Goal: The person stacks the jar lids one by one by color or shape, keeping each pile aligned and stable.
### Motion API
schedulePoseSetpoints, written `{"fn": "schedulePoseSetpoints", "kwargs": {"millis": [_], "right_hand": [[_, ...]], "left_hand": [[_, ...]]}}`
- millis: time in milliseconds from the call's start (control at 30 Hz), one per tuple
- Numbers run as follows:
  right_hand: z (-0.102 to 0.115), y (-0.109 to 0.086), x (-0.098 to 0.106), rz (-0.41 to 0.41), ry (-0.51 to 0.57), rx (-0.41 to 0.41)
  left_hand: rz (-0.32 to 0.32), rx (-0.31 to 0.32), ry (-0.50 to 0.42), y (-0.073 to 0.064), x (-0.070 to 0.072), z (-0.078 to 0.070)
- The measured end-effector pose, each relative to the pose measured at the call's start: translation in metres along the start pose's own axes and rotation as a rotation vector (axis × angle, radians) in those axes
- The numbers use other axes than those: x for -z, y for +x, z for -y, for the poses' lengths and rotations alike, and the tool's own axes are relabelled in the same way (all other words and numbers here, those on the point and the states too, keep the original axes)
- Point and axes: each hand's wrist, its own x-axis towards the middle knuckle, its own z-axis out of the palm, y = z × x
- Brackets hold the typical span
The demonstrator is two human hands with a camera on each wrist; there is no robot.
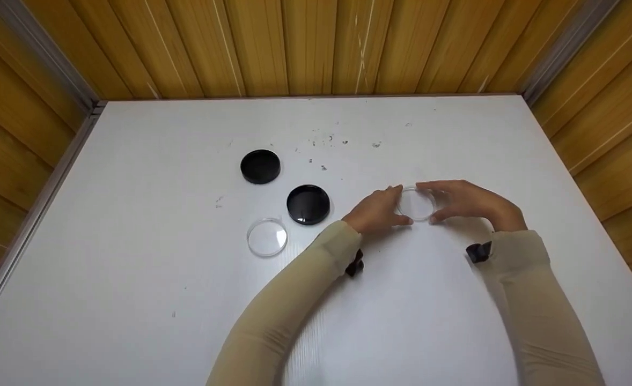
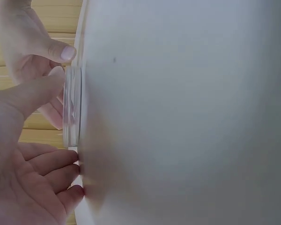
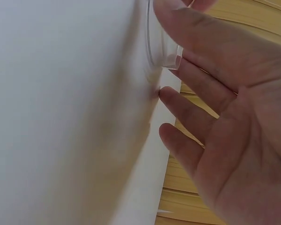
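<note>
A clear round petri dish (image 1: pixel 417 204) lies at the right of the white table, between both hands. My left hand (image 1: pixel 379 210) grips its left side, thumb at the near rim and fingers at the far rim. From the other side my right hand (image 1: pixel 471 200) holds it, thumb near and index finger far. In the left wrist view the dish (image 2: pixel 72 108) shows edge-on, low over the tabletop, the left thumb against its rim. The right wrist view shows the right thumb on the dish (image 3: pixel 171 58) and the remaining fingers spread beside it.
Left of the hands lie two black round dishes (image 1: pixel 308 205), the second black dish (image 1: pixel 261 166) farther back. Another clear dish (image 1: pixel 267 237) lies nearer. Small dark marks (image 1: pixel 330 138) dot the white table (image 1: pixel 133 241). Yellow wood-patterned walls (image 1: pixel 305 48) bound the back and sides.
</note>
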Motion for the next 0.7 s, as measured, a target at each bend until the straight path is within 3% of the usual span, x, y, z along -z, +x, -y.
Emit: {"fn": "schedulePoseSetpoints", "kwargs": {"millis": [333, 700], "right_hand": [[0.006, 0.0, 0.0, -0.015, 0.026, 0.008], [0.013, 0.003, -0.001, -0.006, 0.059, -0.011]], "left_hand": [[-0.06, -0.052, 0.031, -0.003, 0.004, 0.002], [-0.093, -0.036, 0.088, -0.009, 0.009, 0.002]]}}
